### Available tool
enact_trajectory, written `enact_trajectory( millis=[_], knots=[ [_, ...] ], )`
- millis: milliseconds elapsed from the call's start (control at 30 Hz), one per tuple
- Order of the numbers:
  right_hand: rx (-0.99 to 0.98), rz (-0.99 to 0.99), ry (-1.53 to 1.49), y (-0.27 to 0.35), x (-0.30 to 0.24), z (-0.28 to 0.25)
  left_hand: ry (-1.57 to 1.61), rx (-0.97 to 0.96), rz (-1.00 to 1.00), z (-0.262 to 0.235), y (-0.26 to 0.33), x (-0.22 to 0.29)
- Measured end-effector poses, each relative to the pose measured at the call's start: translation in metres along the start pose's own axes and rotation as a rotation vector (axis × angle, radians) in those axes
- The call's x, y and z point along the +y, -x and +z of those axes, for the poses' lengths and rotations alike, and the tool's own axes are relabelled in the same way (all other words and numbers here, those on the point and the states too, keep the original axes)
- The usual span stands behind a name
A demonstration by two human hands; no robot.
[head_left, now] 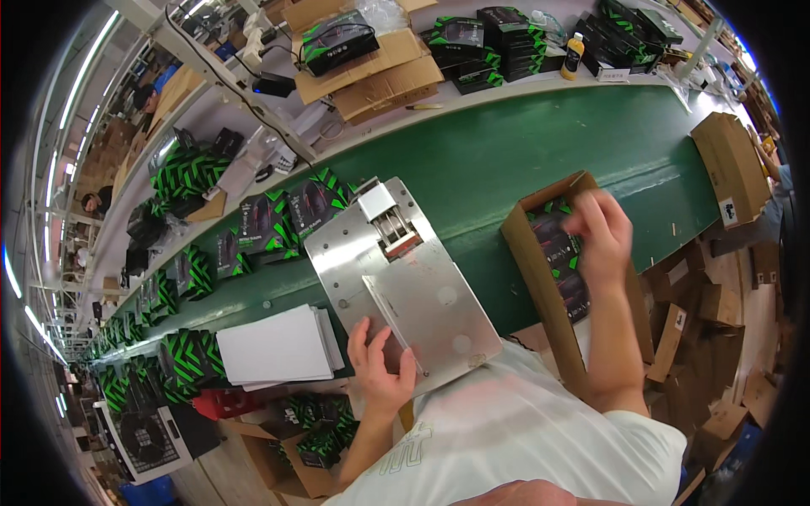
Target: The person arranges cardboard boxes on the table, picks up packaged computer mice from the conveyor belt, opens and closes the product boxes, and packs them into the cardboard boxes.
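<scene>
A flat metal device (422, 295) with a roller mechanism at its far end lies tilted on the bench in front of me. My left hand (381, 371) rests at its near left edge, fingers apart and nothing gripped. To the right stands an open, long cardboard carton (540, 295) holding a row of black and green printed boxes (564, 257). Over the carton's far right side is my right hand (603, 236), its fingers curled inward above the boxes. Whatever those fingers may hold is hidden.
A stack of white sheets (278, 347) sits left of the device. Several black and green boxes (266, 223) line the green bench (506, 143). On the back shelf stand an open carton (380, 80) and a yellow bottle (573, 56). Another carton (732, 169) is at the far right.
</scene>
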State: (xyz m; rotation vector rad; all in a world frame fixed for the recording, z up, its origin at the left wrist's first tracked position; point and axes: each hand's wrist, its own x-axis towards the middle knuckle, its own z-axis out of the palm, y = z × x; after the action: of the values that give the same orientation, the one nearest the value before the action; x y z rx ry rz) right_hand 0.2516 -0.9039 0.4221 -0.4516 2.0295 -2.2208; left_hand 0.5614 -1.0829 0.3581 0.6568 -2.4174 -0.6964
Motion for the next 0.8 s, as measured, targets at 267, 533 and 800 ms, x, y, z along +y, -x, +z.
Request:
enact_trajectory(
  millis=[267, 533, 800],
  knots=[
    [-0.832, 0.355, 0.199, -0.107, 0.315, 0.200, 0.026, 0.043, -0.046, -0.003, 0.000, 0.007],
    [-0.967, 0.831, 0.242, -0.097, 0.364, 0.321, 0.079, 0.141, -0.173, -0.011, 0.008, 0.002],
    [-0.603, -0.021, 0.615, -0.102, 0.310, 0.358, 0.069, 0.143, -0.204, -0.008, 0.001, 0.000]
  ],
)
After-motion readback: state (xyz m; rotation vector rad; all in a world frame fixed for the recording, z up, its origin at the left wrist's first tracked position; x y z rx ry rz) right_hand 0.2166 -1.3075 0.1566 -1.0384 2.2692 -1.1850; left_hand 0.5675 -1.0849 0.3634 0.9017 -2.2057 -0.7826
